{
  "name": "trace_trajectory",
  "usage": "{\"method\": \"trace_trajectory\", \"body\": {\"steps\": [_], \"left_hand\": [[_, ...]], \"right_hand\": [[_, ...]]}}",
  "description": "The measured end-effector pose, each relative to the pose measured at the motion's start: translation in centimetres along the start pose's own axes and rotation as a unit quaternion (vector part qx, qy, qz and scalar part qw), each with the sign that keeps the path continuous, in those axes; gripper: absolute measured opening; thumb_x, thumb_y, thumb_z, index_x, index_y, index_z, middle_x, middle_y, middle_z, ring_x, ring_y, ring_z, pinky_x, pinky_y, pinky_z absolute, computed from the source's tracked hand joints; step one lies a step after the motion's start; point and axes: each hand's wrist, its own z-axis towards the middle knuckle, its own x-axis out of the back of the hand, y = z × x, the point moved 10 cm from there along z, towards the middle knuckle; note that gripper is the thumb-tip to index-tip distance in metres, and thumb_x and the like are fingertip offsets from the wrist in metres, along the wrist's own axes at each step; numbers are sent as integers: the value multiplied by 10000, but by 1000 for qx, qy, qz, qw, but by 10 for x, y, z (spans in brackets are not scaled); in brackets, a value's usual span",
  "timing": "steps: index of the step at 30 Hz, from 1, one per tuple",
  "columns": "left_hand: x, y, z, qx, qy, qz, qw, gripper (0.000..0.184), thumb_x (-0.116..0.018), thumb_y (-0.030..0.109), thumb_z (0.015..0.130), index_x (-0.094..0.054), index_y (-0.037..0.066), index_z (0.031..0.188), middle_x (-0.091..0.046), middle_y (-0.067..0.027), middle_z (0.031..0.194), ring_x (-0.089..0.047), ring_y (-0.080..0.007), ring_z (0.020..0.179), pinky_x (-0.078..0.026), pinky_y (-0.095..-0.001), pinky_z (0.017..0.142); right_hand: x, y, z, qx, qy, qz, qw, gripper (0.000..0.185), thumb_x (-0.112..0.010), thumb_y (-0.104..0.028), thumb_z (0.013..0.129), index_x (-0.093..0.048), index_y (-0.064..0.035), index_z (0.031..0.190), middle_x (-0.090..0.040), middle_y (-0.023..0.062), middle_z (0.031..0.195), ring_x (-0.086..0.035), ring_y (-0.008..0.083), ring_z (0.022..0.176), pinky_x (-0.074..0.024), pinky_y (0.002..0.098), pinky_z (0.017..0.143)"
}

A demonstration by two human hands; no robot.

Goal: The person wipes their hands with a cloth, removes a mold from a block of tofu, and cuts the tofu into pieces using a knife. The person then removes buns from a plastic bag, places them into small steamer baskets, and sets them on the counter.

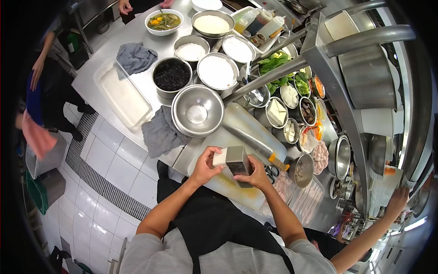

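Note:
My left hand is closed around a smooth white block, thumb below and fingers above. Pressed against that block is a grey, square-sided metal box, which my right hand grips from its right side. Whether the white block sits inside the box or only against it, I cannot tell. Both hands are above a stained, pale cutting board. Scissors lie just right of my right hand, and a long knife with a yellow handle rests beyond the box.
Nested steel bowls stand ahead, beside a grey cloth. Farther back are a pot of black strips and bowls of white powder. A metal shelf rail crosses the right side. Another person's arm reaches in at right.

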Motion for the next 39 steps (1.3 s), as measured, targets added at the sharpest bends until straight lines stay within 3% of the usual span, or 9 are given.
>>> {"method": "trace_trajectory", "body": {"steps": [3,5,12,22,24,28,31,34,39], "left_hand": [[1,0,-1,4,-1,-3,1000,518,-674,-106,744,-456,43,1189,-495,-74,1207,-494,-162,1179,-395,-319,1033],[1,1,-2,4,-2,-5,1000,519,-675,-101,744,-454,45,1190,-493,-72,1201,-494,-160,1175,-395,-315,1028],[31,-1,-12,25,41,9,999,544,-652,-51,777,-428,64,1259,-457,-63,1216,-476,-154,1134,-389,-304,1011],[31,9,-7,16,34,22,999,736,-709,-15,788,-356,55,1430,-441,-111,1359,-451,-234,1295,-392,-358,1067],[28,12,-6,19,15,15,1000,732,-711,-20,785,-364,51,1426,-437,-116,1377,-453,-250,1315,-397,-371,1071],[33,20,-13,35,10,74,997,686,-707,-48,774,-415,29,1390,-424,-139,1428,-443,-259,1341,-383,-382,1092],[34,35,-18,-11,-7,219,976,621,-720,-35,763,-476,16,1332,-429,-157,1428,-414,-270,1357,-335,-401,1129],[29,56,-23,-17,12,244,970,586,-729,-17,757,-508,21,1299,-450,-161,1417,-421,-285,1351,-326,-413,1134],[24,105,-25,-58,25,423,904,494,-702,-39,765,-556,29,1233,-474,-164,1409,-404,-317,1375,-319,-435,1141]], "right_hand": [[1,-1,-2,0,2,5,1000,645,-936,-299,593,-635,-34,1097,-655,38,930,-592,110,827,-484,277,765],[-5,9,-3,-41,-44,-20,998,700,-942,-145,614,-568,-16,1191,-619,42,1092,-585,122,1008,-457,295,922],[14,-8,-4,-45,-2,86,995,738,-940,-142,618,-556,-30,1239,-612,28,1125,-578,125,1047,-447,301,964],[45,-61,1,-65,-51,-160,984,728,-948,-246,592,-585,-19,1181,-638,24,1062,-576,110,922,-467,279,833],[68,-56,-7,-55,-20,-172,983,767,-929,-307,591,-594,-17,1217,-682,111,1022,-634,166,918,-498,321,852],[103,-18,-21,-61,-3,-67,996,845,-906,-279,637,-533,-27,1352,-672,101,1146,-634,225,1032,-469,337,944],[107,20,-32,-213,-31,170,962,699,-783,-253,792,-510,-35,1397,-667,96,1097,-674,188,852,-531,318,823],[115,57,-23,-253,-9,220,942,655,-741,-287,833,-514,-25,1388,-667,101,1060,-672,149,750,-544,298,741],[130,57,36,-133,-66,5,989,762,-737,-430,811,-491,-38,1417,-617,144,1279,-575,253,1175,-412,354,1042]]}}
